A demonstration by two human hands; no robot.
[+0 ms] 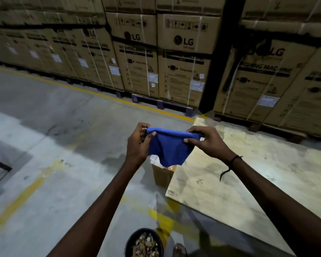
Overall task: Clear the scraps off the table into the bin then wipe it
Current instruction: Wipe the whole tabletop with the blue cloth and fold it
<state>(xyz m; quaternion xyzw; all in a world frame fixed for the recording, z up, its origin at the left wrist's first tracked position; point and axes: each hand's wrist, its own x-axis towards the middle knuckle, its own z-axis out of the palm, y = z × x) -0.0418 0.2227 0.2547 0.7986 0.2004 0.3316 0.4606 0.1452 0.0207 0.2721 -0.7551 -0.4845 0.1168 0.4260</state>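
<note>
While stacked cartons fill the far wall, the pale tabletop spreads to the right, seemingly bare of scraps, though its near edge is dim. A dark bin of scraps sits near on the floor. The blue cloth hangs above the tabletop's left corner, its top edge running left to right. The left hand pinches one end, the right hand the other. The tabletop lies below and rightward, nearer the right hand.

You're in dim warehouse light; a pale glare patch sits on the table, the boxes blur and bow at the edges, corners fall dark
</note>
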